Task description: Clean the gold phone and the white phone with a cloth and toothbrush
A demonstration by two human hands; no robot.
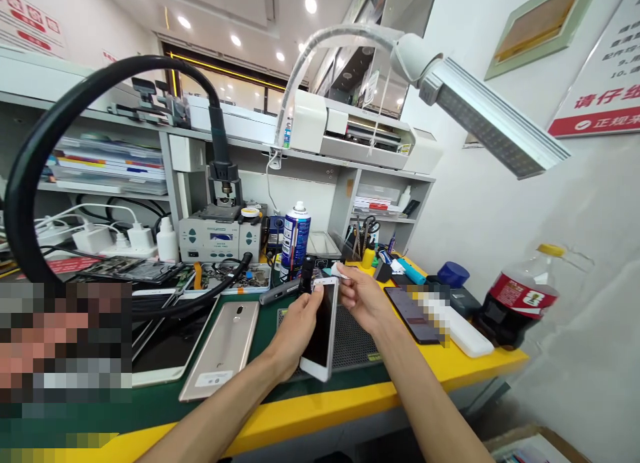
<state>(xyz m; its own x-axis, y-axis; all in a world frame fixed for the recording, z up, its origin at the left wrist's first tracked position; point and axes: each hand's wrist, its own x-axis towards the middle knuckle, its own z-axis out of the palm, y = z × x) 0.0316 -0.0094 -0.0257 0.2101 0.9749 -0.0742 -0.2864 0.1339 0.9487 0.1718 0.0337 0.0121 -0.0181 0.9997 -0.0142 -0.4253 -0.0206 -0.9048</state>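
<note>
My left hand (298, 326) is closed round a white-framed smartphone (319, 339), tilted upright with its dark screen facing me. My right hand (365, 299) is beside the phone's top edge, thumb and fingers pinched on a small white piece (338, 271), perhaps tissue or cloth; its exact kind is too small to tell. Beneath the phone lies a dark perforated mat (356, 339). To the left of my left hand a gold phone back cover (223, 349) with a white label rests on the green bench mat.
A soldering or hot-air station (220, 239) stands at the back, its thick black hose (15, 176) arching on the left. Behind the hands is a blue spray can (296, 239). On the right are a dark phone (407, 316), a white bar-shaped case (467, 333) and a cola bottle (515, 303).
</note>
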